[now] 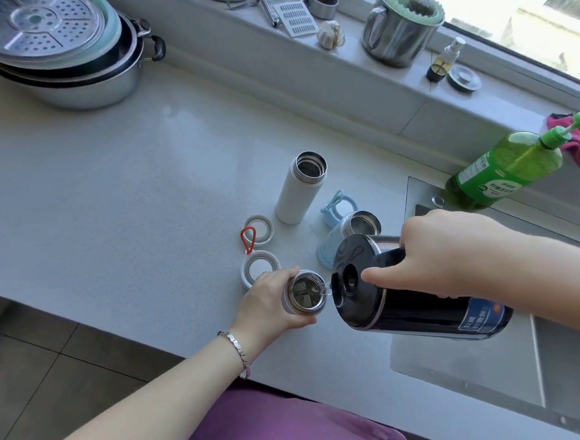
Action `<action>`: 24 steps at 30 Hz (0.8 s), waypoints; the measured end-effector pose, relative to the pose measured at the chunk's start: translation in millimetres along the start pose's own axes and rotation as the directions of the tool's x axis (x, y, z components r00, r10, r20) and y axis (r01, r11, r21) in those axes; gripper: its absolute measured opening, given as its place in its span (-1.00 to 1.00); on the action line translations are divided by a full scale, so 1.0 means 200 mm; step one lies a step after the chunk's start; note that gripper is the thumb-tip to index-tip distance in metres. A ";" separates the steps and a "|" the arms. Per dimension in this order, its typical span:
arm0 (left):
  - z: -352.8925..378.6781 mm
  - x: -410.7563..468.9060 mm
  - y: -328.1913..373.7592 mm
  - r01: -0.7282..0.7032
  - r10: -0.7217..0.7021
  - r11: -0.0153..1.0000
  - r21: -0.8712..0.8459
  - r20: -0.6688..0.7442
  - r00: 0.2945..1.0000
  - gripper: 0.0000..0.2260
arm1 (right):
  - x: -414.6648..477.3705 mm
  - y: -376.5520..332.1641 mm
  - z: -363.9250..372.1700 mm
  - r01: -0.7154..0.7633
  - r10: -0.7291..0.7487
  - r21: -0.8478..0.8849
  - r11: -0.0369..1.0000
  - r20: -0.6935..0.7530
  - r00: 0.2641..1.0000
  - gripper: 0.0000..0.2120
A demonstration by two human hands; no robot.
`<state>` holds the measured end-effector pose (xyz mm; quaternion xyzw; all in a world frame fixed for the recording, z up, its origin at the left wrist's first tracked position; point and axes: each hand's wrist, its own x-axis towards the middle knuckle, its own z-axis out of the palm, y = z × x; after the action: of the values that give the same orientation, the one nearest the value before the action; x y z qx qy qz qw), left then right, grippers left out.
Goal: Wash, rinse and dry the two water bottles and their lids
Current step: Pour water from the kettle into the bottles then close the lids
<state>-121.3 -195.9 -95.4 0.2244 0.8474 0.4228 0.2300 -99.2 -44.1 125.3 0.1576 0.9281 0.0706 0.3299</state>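
Two lids point(259, 268) lying loose on the bench point(108, 198), white bottle point(300, 188) standing open behind. Left hand point(270, 298) gripping a small cup point(304, 292), right hand point(445, 252) clasping the kettle point(407, 301), tipping water in. Blue bottle point(331, 247) waiting. Probably rinsing only starting; drying left.
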 end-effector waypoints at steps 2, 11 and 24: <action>0.00 0.00 0.00 -0.002 0.002 1.000 0.005 -0.002 1.000 -0.26 | 0.00 0.00 0.00 0.001 -0.001 0.002 1.000 -0.004 1.000 -0.47; -0.03 0.00 0.04 0.018 -0.021 0.996 0.088 0.033 0.999 -0.30 | -0.03 0.10 0.06 -0.041 0.042 0.109 0.993 -0.004 0.999 -0.43; -0.28 0.18 0.25 -0.017 -0.012 0.980 0.199 0.145 0.989 -0.71 | -0.07 0.66 0.48 -0.071 0.087 0.874 0.481 0.033 0.996 -0.07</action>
<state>-173.2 -183.3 -31.5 0.2776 0.8662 0.3186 0.2668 4.4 78.2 90.9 0.3449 0.8298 -0.3937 0.1936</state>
